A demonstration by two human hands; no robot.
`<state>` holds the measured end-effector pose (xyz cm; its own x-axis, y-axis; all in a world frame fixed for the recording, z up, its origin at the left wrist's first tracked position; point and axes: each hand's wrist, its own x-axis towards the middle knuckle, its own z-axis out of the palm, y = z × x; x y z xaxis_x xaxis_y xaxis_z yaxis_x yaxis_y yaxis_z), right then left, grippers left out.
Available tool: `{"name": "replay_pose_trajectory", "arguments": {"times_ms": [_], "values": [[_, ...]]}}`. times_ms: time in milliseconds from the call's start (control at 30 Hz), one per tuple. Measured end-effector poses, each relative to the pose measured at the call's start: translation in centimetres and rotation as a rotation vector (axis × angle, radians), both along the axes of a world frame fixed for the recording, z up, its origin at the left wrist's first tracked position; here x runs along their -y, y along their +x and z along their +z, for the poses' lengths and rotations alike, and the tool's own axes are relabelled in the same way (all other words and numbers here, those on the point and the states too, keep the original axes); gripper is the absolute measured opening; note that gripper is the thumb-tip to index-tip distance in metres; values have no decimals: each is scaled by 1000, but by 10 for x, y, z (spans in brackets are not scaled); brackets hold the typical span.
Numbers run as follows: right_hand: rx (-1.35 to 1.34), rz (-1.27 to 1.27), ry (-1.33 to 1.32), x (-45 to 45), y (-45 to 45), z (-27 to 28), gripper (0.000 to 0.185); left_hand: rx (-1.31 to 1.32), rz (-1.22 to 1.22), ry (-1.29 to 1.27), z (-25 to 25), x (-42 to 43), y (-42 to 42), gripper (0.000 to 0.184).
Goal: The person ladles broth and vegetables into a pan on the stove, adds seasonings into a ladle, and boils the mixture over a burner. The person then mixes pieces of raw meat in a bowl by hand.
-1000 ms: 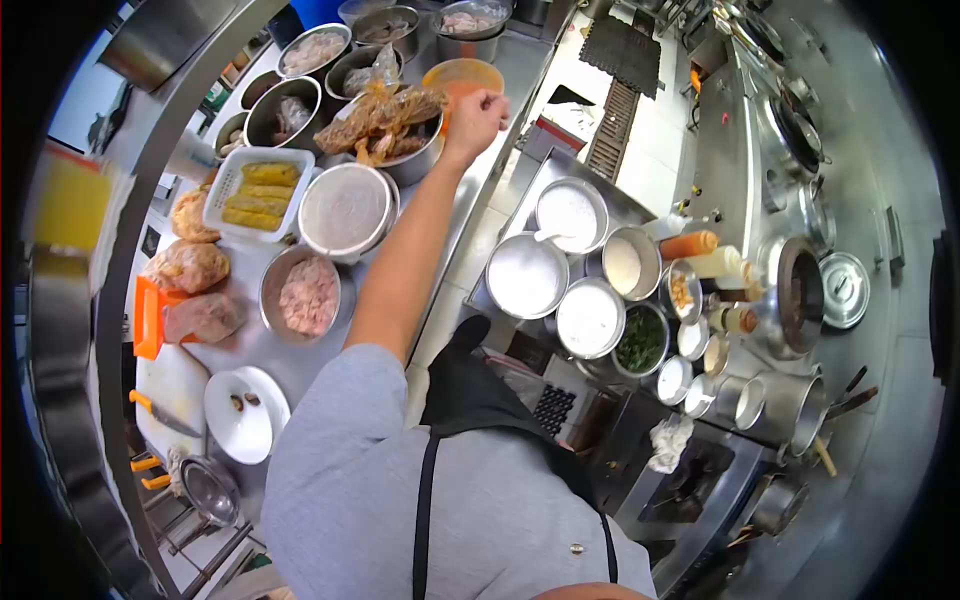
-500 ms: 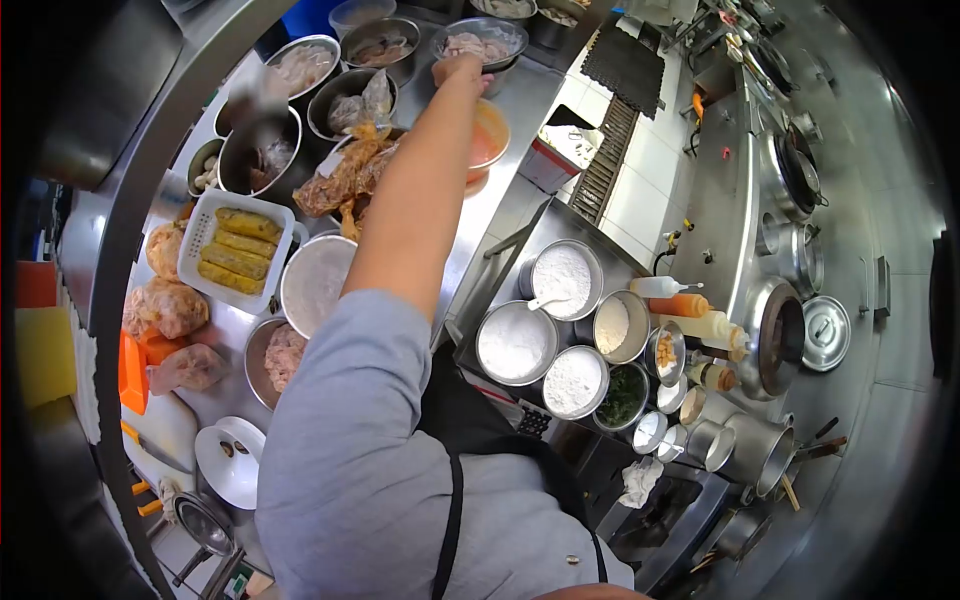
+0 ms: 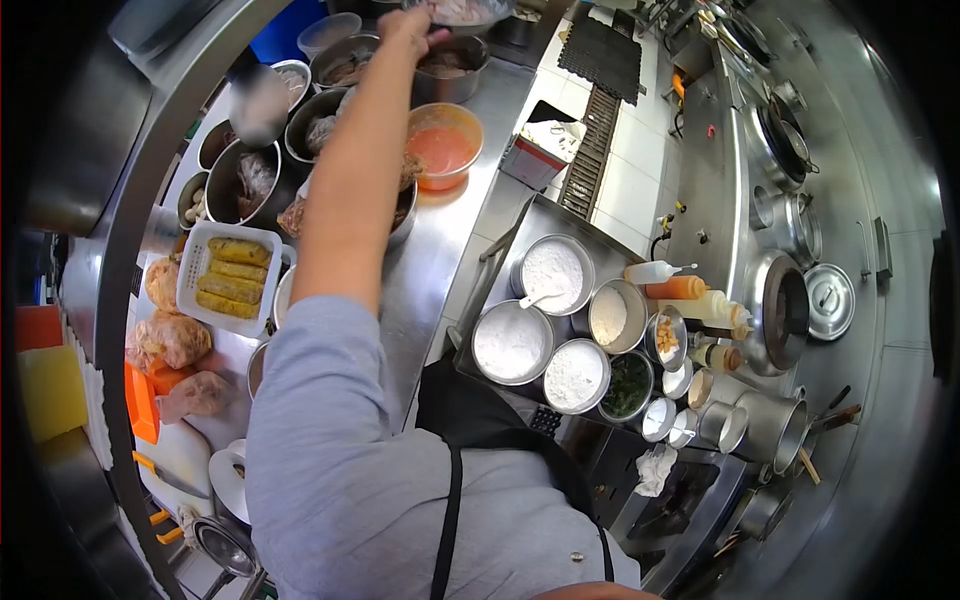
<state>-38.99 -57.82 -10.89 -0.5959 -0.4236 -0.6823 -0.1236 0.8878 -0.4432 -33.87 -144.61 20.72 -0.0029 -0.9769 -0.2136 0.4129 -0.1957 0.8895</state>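
Observation:
My left hand [image 3: 413,32] reaches to the far end of the steel counter and grips the near rim of a bowl of pale raw meat [image 3: 462,10], partly cut off by the top edge. Just below that bowl stands a steel pot with brownish contents [image 3: 450,66]. Nearer to me is a plastic tub of orange-red liquid [image 3: 442,148]. My forearm crosses over a bowl of browned, wrapped food and hides most of it. Beside it are a steel pot with bagged food [image 3: 250,185] and a white basket of yellow rolls [image 3: 232,272]. My right hand is out of view.
A lower steel stand holds pots of white powder [image 3: 513,342], a bowl of dark greens [image 3: 627,388] and squeeze bottles [image 3: 675,288]. Woks [image 3: 780,310] line the stove on the right. A shelf post [image 3: 125,240] runs along the left. An open carton [image 3: 543,150] sits on the floor.
My left hand has moved the bowl of pale raw meat farther away, uncovering the steel pot beneath it. The view has shifted slightly, and my arm now covers more of the wrapped food.

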Motion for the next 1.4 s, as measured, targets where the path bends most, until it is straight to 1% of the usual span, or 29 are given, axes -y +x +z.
{"name": "replay_pose_trajectory", "arguments": {"times_ms": [33, 100, 167, 267, 300, 333, 367, 400, 467, 500, 567, 633, 700, 767, 833, 900, 967, 1033, 1100, 1167, 1233, 1300, 1333, 1367, 1400], "values": [[53, -55, -22, -1, 1, -1, 33, 15, -82, -69, 13, 2, 5, 32], [62, -56, -11, -3, 1, -1, 33, -23, -92, -73, 37, -1, 8, 13], [13, -20, 19, -3, 0, -3, 33, -37, -49, -92, 48, 3, 10, 14], [-59, 32, 37, -2, -1, -6, 33, -64, -67, -87, 46, 6, 13, 18], [-58, 32, 32, -1, -1, -8, 32, -66, -71, -84, 30, 20, 14, 18], [-65, 29, 23, -2, -4, -12, 32, -51, -64, -89, 2, 44, 13, 24], [-61, 24, 8, -6, -8, -22, 32, -38, -54, -93, -14, 56, 10, 32], [-56, 19, -8, -10, -12, -32, 32, -44, -56, -92, -15, 43, 6, 32], [-37, 26, -44, -12, -17, -40, 32, -89, 81, 55, -14, 5, -1, 35], [-67, 23, -55, -11, -18, -40, 31, -136, 114, 104, -28, 5, -4, 37], [-93, 36, -64, -2, -16, -28, 30, -12, 123, 121, -40, -13, -8, 36], [-66, -10, 56, 15, -15, 5, 29, 172, -189, 64, -85, 6, -15, 40], [-24, -12, 87, 23, -17, 23, 29, 162, -317, 220, -59, -38, -15, 45], [-1, 0, 69, 20, -19, 28, 29, 79, -415, 329, -68, -49, -27, 45], [6, 15, 58, 10, -24, 21, 29, 69, -444, 304, -46, -81, -29, 45], [10, 32, 51, 6, -27, 17, 29, 93, -539, 162, -35, -98, -35, 51], [17, 47, 48, 1, -31, 14, 29, 49, -608, 5, -17, -121, -38, 59], [18, 56, 44, -3, -32, 12, 29, 115, -432, -210, 13, -168, -45, 62], [21, 64, 42, -5, -32, 10, 29, 66, -489, -343, 30, -207, -45, 64], [25, 63, 35, -9, -31, 10, 29, 54, -549, -430, 35, -246, -48, 60], [27, 52, 26, -11, -30, 11, 29, -28, -624, -423, 38, -288, -45, 58], [22, 36, 17, -16, -26, 13, 29, 34, -735, -424, 36, -323, -41, 53], [24, 27, 13, -20, -24, 12, 29, -15, -808, -421, 25, -332, -44, 46], [23, 17, 9, -23, -23, 11, 29, -18, -820, -427, 16, -333, -46, 46], [20, 7, 5, -26, -20, 12, 29, 36, -866, -355, 11, -329, -45, 41]]}}
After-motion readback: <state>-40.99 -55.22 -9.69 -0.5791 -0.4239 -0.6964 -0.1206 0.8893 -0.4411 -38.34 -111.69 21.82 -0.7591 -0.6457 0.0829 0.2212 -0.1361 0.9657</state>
